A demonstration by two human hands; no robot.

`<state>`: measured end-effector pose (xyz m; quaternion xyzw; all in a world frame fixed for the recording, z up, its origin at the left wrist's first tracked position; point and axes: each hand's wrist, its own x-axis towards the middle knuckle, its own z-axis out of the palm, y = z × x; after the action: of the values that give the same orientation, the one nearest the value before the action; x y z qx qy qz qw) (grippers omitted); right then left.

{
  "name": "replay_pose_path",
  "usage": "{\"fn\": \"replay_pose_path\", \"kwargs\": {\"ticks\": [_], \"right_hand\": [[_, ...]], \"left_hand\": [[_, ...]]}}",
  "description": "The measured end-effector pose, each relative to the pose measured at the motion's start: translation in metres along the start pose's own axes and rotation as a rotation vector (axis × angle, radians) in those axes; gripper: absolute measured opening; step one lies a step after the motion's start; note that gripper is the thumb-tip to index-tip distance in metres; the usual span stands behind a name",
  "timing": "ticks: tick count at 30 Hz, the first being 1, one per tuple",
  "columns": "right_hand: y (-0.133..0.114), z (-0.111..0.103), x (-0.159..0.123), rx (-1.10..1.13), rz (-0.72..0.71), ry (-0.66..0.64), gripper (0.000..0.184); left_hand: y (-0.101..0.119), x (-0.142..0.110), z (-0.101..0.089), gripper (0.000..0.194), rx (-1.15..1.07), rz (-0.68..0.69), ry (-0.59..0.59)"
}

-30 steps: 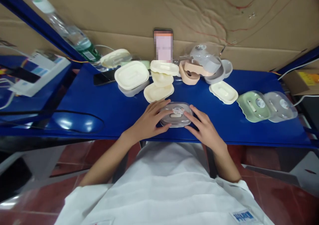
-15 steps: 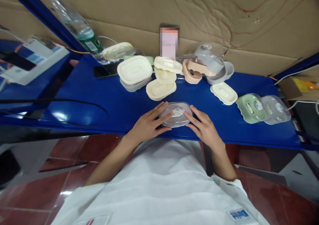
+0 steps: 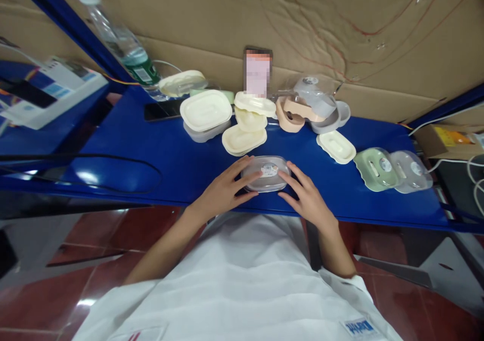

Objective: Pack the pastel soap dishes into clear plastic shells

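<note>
A grey soap box (image 3: 266,184) with a clear lid and a round label lies on the blue table, close to its front edge. My left hand (image 3: 229,187) grips its left end, thumb at the front and fingers over the lid. At the opposite end, my right hand (image 3: 305,192) holds it, one fingertip by the label and the thumb near the front edge. Just behind the box are cream tray-like pieces (image 3: 245,138). A cream piece with a wavy edge (image 3: 336,147) lies beyond my right hand.
Lidded green (image 3: 377,169) and grey (image 3: 410,172) boxes stand at the right. Peach parts (image 3: 289,114) and a stacked cream lid (image 3: 206,110) are at the back, near a propped phone (image 3: 258,71). A water bottle (image 3: 139,64) stands back left; a black cable (image 3: 149,159) crosses the left side.
The camera view has shifted slightly. Both hands stay on the soap box, and the right thumb has moved a little along its front edge.
</note>
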<state>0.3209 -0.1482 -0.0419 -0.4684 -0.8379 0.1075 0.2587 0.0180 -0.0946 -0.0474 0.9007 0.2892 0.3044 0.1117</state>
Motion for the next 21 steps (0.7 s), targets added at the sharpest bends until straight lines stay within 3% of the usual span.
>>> {"fn": "replay_pose_path", "kwargs": {"ticks": [5, 8, 10, 13, 16, 19, 21], "right_hand": [[-0.003, 0.001, -0.004, 0.065, 0.041, 0.035, 0.089], [-0.010, -0.003, -0.004, 0.070, 0.015, -0.031, 0.086], [-0.015, -0.007, -0.003, 0.059, -0.020, -0.075, 0.078], [-0.017, -0.022, -0.008, 0.026, -0.059, -0.042, 0.073], [-0.006, -0.055, -0.020, -0.058, -0.019, 0.087, 0.071], [0.023, -0.110, -0.031, -0.247, 0.139, 0.306, 0.066], [0.053, -0.150, -0.030, -0.393, 0.279, 0.382, 0.064]], "left_hand": [[0.000, -0.003, -0.003, 0.054, -0.106, -0.094, -0.132], [0.001, -0.007, -0.006, 0.055, -0.137, -0.080, -0.164], [0.002, -0.008, -0.007, 0.065, -0.150, -0.095, -0.178], [0.002, -0.008, -0.008, 0.089, -0.211, -0.115, -0.187], [0.002, -0.006, -0.010, 0.098, -0.269, -0.141, -0.149], [0.001, -0.005, -0.010, 0.084, -0.264, -0.196, -0.176], [0.001, -0.005, -0.008, 0.072, -0.239, -0.208, -0.216]]}}
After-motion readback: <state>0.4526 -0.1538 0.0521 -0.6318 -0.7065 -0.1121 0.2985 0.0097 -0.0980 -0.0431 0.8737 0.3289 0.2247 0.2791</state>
